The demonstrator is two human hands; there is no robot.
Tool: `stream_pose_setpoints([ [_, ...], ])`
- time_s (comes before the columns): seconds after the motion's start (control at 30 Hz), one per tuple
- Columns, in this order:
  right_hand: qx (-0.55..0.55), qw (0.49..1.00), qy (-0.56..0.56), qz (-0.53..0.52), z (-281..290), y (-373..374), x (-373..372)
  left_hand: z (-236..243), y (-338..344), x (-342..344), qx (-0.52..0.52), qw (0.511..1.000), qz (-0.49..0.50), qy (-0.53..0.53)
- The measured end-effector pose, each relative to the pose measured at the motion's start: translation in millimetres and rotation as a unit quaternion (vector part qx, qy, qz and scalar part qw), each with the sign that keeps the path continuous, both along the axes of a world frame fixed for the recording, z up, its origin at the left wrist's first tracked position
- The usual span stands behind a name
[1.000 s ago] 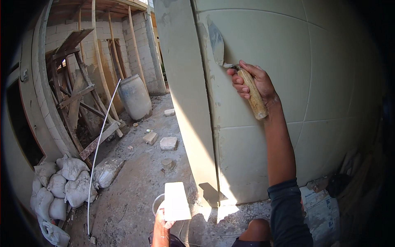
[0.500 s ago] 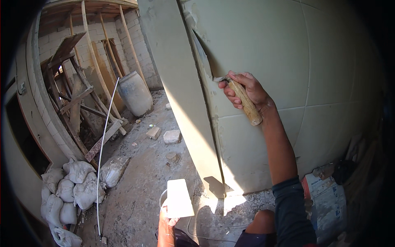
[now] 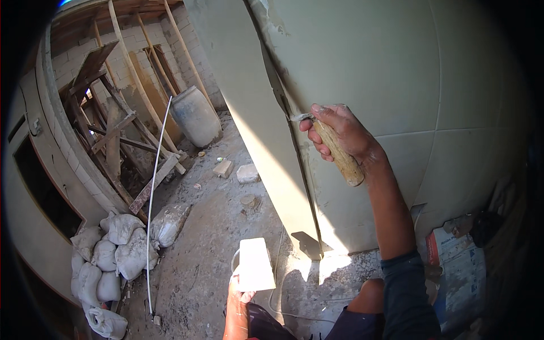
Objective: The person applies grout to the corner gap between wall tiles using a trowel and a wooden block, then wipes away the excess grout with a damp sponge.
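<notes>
Column [image 3: 243, 79]: pale, smooth-faced and upright, leaning in this bent view; shade covers its upper part, sunlight its lower edge.
Right hand [image 3: 343, 133]: just right of the column, fingers clenched round the trowel's wooden handle [image 3: 339, 152], thumb near the metal neck.
Trowel: beside the column's right edge, handle slanting down and away from it; its blade [image 3: 276, 79] shows nearly edge-on along that edge, and whether it touches cannot be told.
Left hand [image 3: 242, 288]: low, left of the column's foot, fingers grasping the white board [image 3: 256, 263]; part of the grip is hidden behind it.
White board: left of the column's foot, its broad face bright with sun; a round rim [image 3: 235, 260] peeps out behind it, too hidden to identify.
Wall [image 3: 385, 85]: meets the column on its right, greenish-grey, crossed by thin grooves.
Barrel [image 3: 196, 120]: left of the column, bluish and tilted in view.
Blocks [image 3: 247, 174]: on the ground between the barrel and the column.
Sacks [image 3: 127, 249]: white, piled well left of the column, with a thin white pipe [image 3: 155, 218] standing in front.
Cable [image 3: 272, 300]: on the ground near the column's foot.
</notes>
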State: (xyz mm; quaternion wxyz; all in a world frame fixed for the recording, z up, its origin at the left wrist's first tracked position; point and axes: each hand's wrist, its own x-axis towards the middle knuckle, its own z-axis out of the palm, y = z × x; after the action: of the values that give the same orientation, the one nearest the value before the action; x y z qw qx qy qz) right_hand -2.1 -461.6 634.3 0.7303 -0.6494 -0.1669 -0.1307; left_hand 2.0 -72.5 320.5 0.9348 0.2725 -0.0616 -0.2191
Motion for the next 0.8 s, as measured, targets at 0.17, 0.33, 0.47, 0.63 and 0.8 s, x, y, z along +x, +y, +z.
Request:
stream_pose_setpoints([
  [0.17,-0.015,0.998,0.061,0.0,-63.4,10.6,-12.6,2.4,-7.8,-4.2,0.022,1.0,-0.008,0.008],
  [0.33,0.032,0.996,0.083,0.008,-107.4,21.0,-37.2,11.5,-22.2,-7.8,0.005,0.999,-0.034,0.004],
  [0.47,0.046,0.996,0.068,-0.036,-70.6,16.1,-41.1,17.8,-27.1,-10.2,0.027,0.999,-0.025,-0.027],
  [0.63,0.022,1.0,0.002,-0.015,19.9,5.7,-17.0,12.6,-23.9,-8.5,0.024,1.0,-0.01,0.016],
  [0.8,-0.033,0.998,0.056,-0.027,18.1,13.5,-23.4,-4.3,-16.1,-6.4,-0.005,1.0,-0.019,0.004],
])
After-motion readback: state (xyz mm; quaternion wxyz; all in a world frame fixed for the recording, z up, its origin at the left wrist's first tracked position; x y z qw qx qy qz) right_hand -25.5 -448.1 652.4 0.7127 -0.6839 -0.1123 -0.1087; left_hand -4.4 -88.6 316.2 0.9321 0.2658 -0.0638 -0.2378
